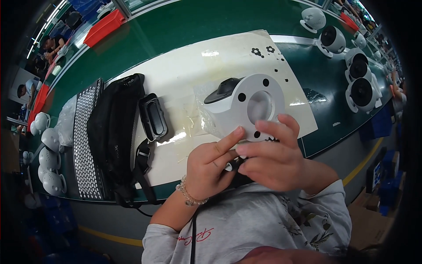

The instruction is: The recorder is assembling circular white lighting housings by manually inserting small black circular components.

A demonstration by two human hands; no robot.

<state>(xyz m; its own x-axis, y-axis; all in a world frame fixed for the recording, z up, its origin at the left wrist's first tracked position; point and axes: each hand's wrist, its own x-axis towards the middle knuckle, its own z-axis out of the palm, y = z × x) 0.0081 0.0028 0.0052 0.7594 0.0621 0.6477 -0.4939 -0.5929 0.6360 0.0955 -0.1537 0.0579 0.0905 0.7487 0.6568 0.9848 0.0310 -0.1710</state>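
A white device with a round ring base and a black domed face lies on its side on the pale mat, its base turned toward me. Black round pads sit on the ring. My left hand is at the base's near edge, its index finger stretched against or just before the rim and the other fingers curled in. Close beside it, my right hand has its fingers bent toward the left hand's fingertips. Something small and dark shows between the hands; its kind is hidden by the fingers.
Left of the mat lie a black pouch, an open black case and a perforated panel. Black flower-shaped bits lie at the mat's far right. More white devices stand on both sides; red bins stand behind.
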